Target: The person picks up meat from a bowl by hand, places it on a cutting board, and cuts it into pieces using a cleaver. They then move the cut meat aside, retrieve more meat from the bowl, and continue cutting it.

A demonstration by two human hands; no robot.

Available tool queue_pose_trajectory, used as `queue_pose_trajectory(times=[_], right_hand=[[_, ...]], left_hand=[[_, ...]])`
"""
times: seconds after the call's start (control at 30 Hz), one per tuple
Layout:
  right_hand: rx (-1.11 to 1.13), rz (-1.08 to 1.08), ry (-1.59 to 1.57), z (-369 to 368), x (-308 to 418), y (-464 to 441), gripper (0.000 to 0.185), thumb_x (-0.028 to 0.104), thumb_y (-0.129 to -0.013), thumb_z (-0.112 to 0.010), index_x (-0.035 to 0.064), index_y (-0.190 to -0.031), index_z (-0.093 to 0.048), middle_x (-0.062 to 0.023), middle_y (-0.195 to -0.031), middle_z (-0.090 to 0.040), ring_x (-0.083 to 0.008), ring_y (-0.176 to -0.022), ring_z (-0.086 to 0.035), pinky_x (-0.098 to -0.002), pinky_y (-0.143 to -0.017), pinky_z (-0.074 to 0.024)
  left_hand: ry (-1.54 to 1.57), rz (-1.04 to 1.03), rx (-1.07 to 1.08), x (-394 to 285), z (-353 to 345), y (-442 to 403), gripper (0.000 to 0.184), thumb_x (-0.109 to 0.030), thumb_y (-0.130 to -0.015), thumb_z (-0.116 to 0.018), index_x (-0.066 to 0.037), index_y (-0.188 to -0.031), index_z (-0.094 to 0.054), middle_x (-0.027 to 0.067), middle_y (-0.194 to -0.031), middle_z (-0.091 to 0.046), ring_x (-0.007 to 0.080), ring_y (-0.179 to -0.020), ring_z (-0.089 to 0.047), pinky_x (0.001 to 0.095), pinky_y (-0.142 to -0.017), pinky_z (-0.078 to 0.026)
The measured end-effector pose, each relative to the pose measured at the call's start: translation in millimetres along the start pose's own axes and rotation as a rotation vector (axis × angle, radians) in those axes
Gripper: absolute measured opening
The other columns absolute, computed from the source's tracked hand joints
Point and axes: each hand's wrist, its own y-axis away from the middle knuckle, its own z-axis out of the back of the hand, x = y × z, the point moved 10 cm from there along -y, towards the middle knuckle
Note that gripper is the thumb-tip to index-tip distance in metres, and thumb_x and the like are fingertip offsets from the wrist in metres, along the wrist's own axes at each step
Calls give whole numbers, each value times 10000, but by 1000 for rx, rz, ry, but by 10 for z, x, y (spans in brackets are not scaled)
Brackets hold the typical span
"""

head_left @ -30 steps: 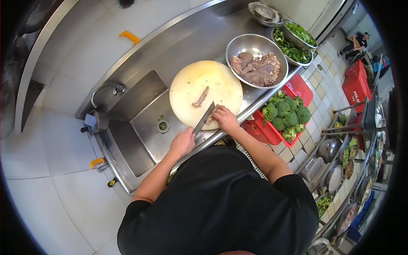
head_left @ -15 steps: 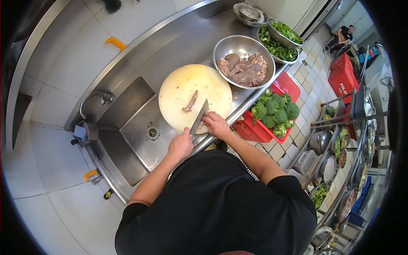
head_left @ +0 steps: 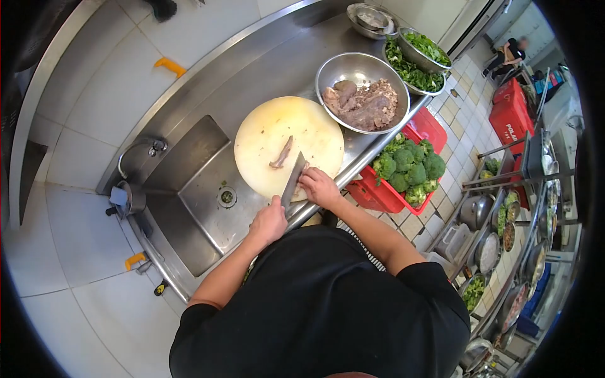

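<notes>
"Steel in the left hand (head_left: 269,222)?"

"Yes, clenched round the handle of the knife (head_left: 293,184). Points forward and a little to the right, over the near part of the round board (head_left: 257,142)."

"And in the right hand (head_left: 319,188)?"

"Grasping a small scrap of meat (head_left: 307,166) at bent fingertips, mostly hidden by them. Too small to tell its shape."

"On which side of the blade?"

"On the right, just beside the flat. Left of the blade, and farther forward, a strip of meat (head_left: 283,153), lying loose near the middle of the board."

"Running which way?"

"Lengthwise away from the body, slanting forward and right, roughly in line with the blade. Untouched by either hand."

"Nearer to which?"

"Slightly nearer to the right fingertips, by the look of it, but with the blade in between. Nearest of all to the front of the knife."

"Anything beyond?"

"Beside the board's far right edge, a metal bowl (head_left: 328,70) of meat."
</notes>
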Motion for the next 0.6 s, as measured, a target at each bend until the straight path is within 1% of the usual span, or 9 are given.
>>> queue_pose_trajectory(times=[0.17,0.27,0.43,0.53,0.6], right_hand=[[8,-11,-37,4,-26,-19,141,105,-829,-737,70,-962,-706,-89,-1033,-652,-304,-1049,-642,-398,-910,-548],[-12,4,-39,11,-42,-11,137,114,-836,-740,68,-962,-709,-88,-1038,-655,-302,-1044,-645,-397,-907,-551],[29,1,-35,-1,-55,-14,154,133,-844,-747,70,-981,-715,-88,-1051,-662,-300,-1046,-649,-393,-908,-553],[6,29,-26,-14,-43,-7,151,136,-846,-747,69,-977,-715,-84,-1051,-662,-295,-1046,-649,-389,-906,-553],[-9,23,-20,0,-59,-24,145,138,-847,-746,68,-970,-716,-81,-1051,-662,-292,-1046,-649,-388,-905,-554]], left_hand=[[4,11,23,-64,-1,-95,275,-200,-1047,-465,35,-1189,-480,376,-987,-683,535,-969,-678,613,-885,-507],[16,-1,22,-170,24,-231,283,-189,-1044,-467,54,-1188,-480,376,-988,-685,530,-975,-680,601,-887,-512],[41,-15,-9,-256,36,-451,272,-165,-1034,-474,60,-1185,-482,373,-981,-688,524,-967,-684,592,-877,-518],[-43,-16,42,-156,11,-192,276,-161,-1024,-484,62,-1186,-479,371,-976,-689,522,-958,-686,591,-869,-521],[-44,15,58,-94,-42,-88,288,-163,-1017,-492,66,-1191,-473,369,-967,-691,523,-952,-686,592,-869,-521]])
